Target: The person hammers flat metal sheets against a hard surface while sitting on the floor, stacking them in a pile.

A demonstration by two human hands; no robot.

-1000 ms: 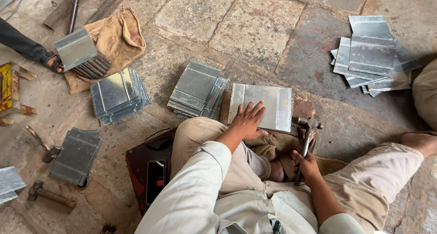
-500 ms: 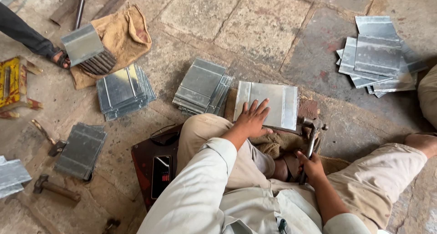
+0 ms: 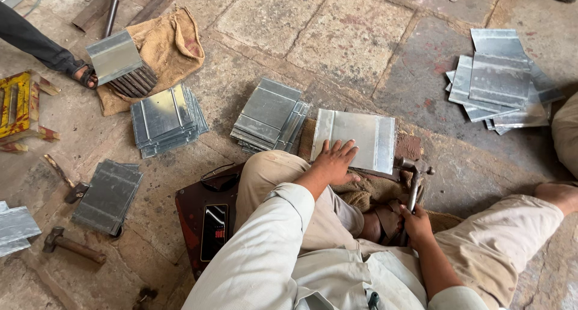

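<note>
I sit cross-legged on a stone floor. My left hand (image 3: 333, 161) presses flat, fingers spread, on the near edge of a folded metal sheet (image 3: 355, 139) that lies on a block in front of my knees. My right hand (image 3: 415, 219) is closed around the handle of a hammer (image 3: 414, 178), whose head rests just right of the sheet's near right corner.
Stacks of folded metal sheets lie at centre (image 3: 269, 115), left (image 3: 166, 119), lower left (image 3: 108, 194) and far right (image 3: 500, 81). A phone (image 3: 215, 230) rests on a dark board by my left knee. Another person's foot (image 3: 81, 74) and a sack (image 3: 162, 48) are at upper left. A spare hammer (image 3: 71, 245) lies lower left.
My left hand has slid slightly along the sheet's near edge. The hammer stays low by the sheet's right corner, and the view has shifted a little.
</note>
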